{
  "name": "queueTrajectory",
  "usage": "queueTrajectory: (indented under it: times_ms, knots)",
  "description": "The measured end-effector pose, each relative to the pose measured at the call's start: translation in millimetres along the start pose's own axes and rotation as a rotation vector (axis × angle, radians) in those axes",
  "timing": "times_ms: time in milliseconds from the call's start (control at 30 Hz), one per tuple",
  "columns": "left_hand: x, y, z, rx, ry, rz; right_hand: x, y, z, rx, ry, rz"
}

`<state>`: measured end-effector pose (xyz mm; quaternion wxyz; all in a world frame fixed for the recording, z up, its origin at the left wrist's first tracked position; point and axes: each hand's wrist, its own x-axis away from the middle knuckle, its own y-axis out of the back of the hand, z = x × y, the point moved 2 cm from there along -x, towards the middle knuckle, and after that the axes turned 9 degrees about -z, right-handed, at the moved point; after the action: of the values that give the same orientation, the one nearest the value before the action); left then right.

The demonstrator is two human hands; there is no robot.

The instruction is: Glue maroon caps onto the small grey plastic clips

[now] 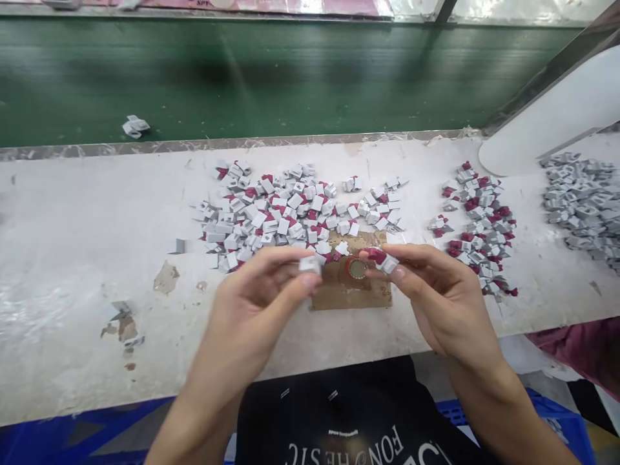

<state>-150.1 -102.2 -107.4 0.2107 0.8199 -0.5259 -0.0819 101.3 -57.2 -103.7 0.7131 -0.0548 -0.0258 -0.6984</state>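
Between the thumb and fingers of my left hand is a small grey plastic part. My right hand pinches a grey plastic part with a dark red piece on its left end. The two held parts are apart, both above a brown cardboard piece. On that cardboard, close to my right fingertips, sits a round disc with a red rim. Just beyond my hands spreads a heap of grey and dark red parts.
A second pile of grey and red parts lies to the right, with a pile of grey parts farther right. A white rounded panel stands at the right. Behind the table runs a green surface bearing one loose grey part.
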Motion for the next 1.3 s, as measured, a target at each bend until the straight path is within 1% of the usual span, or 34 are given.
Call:
queueTrajectory:
  times_ms: [67, 100, 167, 267, 433, 500, 567, 633, 767, 867, 933, 967, 1000, 1033, 1100, 1133, 1200, 1233, 1300]
  knots:
    - [-2, -22.8, -15, 0.269, 0.067, 0.169, -3, -3, -2, -0.128, -0.031, 0.018]
    - [-2, -31.4, -21, 0.384, 0.093, 0.231, -5, -5, -3, -0.169, -0.042, 0.028]
    - [-4, -42.8, -30, 0.521, 0.111, 0.302, -6, -7, -5, -0.225, -0.054, 0.046]
    - [-4, -49.4, -36, 0.618, 0.117, 0.366, -7, -7, -7, -0.264, -0.058, 0.068]
    - [-6, -50.6, -33, 0.616, 0.117, 0.401, -7, -6, -9, -0.254, -0.057, 0.091]
    - [-8, -50.3, -31, 0.590, 0.092, 0.395, -7, -5, -5, -0.174, -0.017, 0.088]
    - [-8, -49.2, -29, 0.545, 0.059, 0.377, -7, -4, 1, -0.056, 0.055, 0.082]
    - [-8, -47.1, -29, 0.487, 0.021, 0.366, -7, -3, 7, 0.030, 0.110, 0.100]
    - [-7, -40.0, -35, 0.379, -0.062, 0.374, -7, -3, 15, 0.019, 0.102, 0.164]
    - [-17, -35.8, -46, 0.259, -0.151, 0.413, -14, -2, 16, -0.005, 0.077, 0.169]
    - [-35, -36.3, -56, 0.156, -0.194, 0.464, -23, 5, 18, 0.086, 0.098, 0.151]
    - [-48, -37.3, -61, 0.096, -0.213, 0.461, -29, 12, 19, 0.185, 0.136, 0.113]
    - [-65, -38.7, -65, 0.034, -0.231, 0.425, -36, 21, 19, 0.320, 0.186, 0.055]
    - [-86, -40.1, -69, -0.030, -0.246, 0.351, -44, 32, 20, 0.481, 0.245, -0.015]
    - [-133, -42.4, -74, -0.147, -0.247, 0.135, -59, 57, 16, 0.824, 0.349, -0.137]
    - [-157, -43.5, -74, -0.185, -0.221, 0.026, -65, 68, 12, 0.977, 0.378, -0.162]
    - [-203, -47.2, -70, -0.237, -0.137, -0.109, -77, 85, 0, 1.184, 0.406, -0.135]
    - [-223, -49.9, -67, -0.253, -0.099, -0.144, -80, 91, -6, 1.234, 0.415, -0.111]
    - [-253, -57.5, -60, -0.270, -0.048, -0.165, -85, 96, -15, 1.262, 0.426, -0.061]
